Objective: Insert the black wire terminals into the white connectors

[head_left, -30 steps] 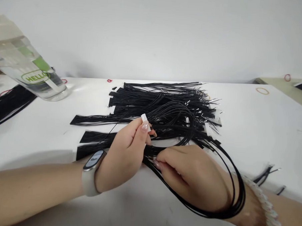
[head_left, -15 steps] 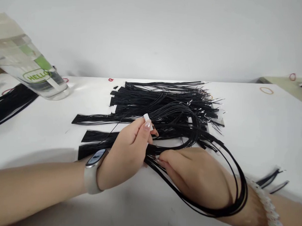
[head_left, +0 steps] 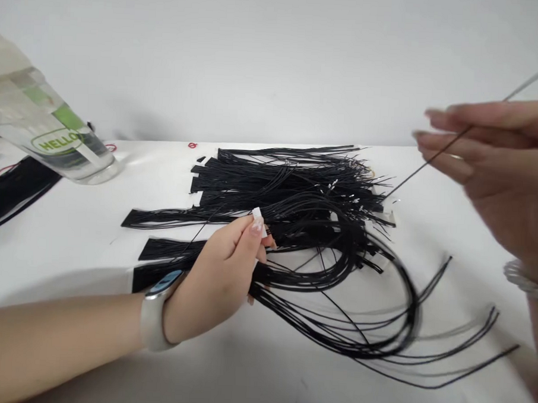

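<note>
Left hand [head_left: 224,271] is at the near side of the black wire pile [head_left: 261,180], thumb and fingers pinching 1 white connector [head_left: 256,214], with looped black wires [head_left: 310,280] curving out nearer than the pile. Right hand [head_left: 498,158] is up right of the pile, kinda blurry, 1 thin wire [head_left: 426,162] passing its fingers; can't tell if they're pinching it. HELLO bottle [head_left: 54,121]'s left of the pile.

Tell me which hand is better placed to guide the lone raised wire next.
Right hand, most likely: the raised wire runs across its fingers. The left hand is occupied, pinching the white connector and holding looped black wires.
</note>
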The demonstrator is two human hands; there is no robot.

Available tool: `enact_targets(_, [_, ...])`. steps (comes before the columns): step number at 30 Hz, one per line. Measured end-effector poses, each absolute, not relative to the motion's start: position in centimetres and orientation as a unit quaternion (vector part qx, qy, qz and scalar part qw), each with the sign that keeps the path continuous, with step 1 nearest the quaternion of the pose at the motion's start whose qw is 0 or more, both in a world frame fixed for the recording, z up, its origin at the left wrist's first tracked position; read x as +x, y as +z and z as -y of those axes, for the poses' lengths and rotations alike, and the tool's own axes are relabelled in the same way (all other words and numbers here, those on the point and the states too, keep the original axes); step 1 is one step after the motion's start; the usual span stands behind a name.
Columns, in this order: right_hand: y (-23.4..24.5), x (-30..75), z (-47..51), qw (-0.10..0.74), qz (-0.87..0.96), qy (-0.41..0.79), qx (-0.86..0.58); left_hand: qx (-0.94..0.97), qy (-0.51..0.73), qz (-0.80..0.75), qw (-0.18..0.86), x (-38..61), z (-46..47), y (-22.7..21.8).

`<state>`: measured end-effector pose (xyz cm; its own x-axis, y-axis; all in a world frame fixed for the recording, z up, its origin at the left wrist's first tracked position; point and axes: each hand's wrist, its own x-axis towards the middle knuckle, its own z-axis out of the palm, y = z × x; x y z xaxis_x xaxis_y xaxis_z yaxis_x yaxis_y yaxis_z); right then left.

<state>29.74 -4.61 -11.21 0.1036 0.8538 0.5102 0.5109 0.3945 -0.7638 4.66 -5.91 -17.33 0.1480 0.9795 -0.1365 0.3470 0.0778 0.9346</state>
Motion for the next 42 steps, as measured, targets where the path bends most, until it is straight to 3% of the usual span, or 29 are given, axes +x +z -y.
enact_targets(2, [-11.4, 29.1, 4.4, 0.598, 0.556, 0.283, -0.503, 0.599, 0.325, -0.552, 0.481, 4.7, 6.1, -17.3])
enact_targets(4, [-11.8, 28.1, 4.6, 0.584, 0.537, 0.326, -0.514, 0.614, 0.321, -0.538, 0.480, 4.7, 6.4, -17.2])
enact_targets(10, [-13.7, 24.2, 6.7, 0.357, 0.790, 0.150, -0.475, 0.614, 0.351, -0.508, 0.492, 4.8, 6.5, -17.3])
enact_targets(13, [-14.3, 23.5, 7.0, 0.308, 0.839, 0.086, -0.440, 0.627, 0.352, -0.492, 0.491, 4.8, 6.4, -17.3])
enact_targets(35, [-14.6, 23.8, 6.8, 0.328, 0.865, 0.078, -0.372, 0.632, 0.325, -0.481, 0.514, 4.9, 6.6, -16.2])
enact_targets(42, [-14.9, 24.0, 6.6, 0.259, 0.884, 0.061, -0.384, 0.657, 0.310, -0.484, 0.489, 4.8, 6.6, -16.3])
